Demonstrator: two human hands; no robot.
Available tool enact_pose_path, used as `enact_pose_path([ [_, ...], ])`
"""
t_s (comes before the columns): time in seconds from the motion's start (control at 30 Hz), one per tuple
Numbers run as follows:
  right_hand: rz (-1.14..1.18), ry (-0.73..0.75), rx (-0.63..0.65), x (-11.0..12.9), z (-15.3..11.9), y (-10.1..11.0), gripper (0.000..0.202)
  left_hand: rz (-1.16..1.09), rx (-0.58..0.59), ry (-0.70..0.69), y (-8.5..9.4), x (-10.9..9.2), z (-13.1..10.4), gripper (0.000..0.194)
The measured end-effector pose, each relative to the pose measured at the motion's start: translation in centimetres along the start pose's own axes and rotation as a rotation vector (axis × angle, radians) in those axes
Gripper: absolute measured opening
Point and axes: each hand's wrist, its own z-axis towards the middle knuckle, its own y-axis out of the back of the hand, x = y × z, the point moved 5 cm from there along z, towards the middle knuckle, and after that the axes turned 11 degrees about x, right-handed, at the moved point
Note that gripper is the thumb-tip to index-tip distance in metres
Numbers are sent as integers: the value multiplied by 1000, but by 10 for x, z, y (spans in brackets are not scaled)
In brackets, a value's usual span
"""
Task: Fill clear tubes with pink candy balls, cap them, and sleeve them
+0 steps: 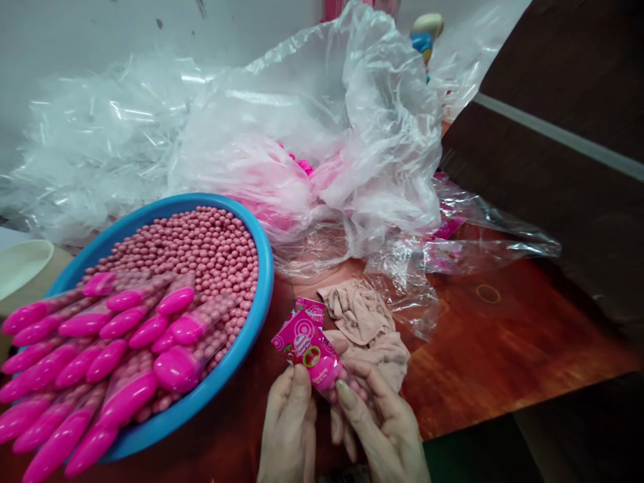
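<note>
My left hand (289, 422) is closed, its thumb pressed on the lower left edge of a shiny pink printed sachet (322, 365). Opposite it, my right hand (385, 426) grips the sachet's lower right end, where several small pink balls (357, 389) show between the fingers. Whether those balls sit in a clear wrapper is hard to make out. Just behind lies a second pink sachet (312, 308). A crumpled beige cloth (359, 312) rests on the table beyond my right fingers.
To the left stands a blue basin (266, 268) of pink balls (201, 235), with many pink-ended clear tubes (121, 322) piled over its near side. Crumpled clear plastic bags (302, 114) cover the back. A pale cup (25, 268) is at far left, a dark panel (548, 134) at right.
</note>
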Motion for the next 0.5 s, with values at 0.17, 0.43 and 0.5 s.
enact_pose_path([
  [0.17,-133,82,11,11,-2,8,34,64,9,25,-1,-3,6,25],
  [0.43,-183,166,-253,15,-12,7,34,8,86,26,1,14,2,33],
  [0.5,-170,183,-277,12,-16,3,32,-1,121,35,-3,16,-1,36],
])
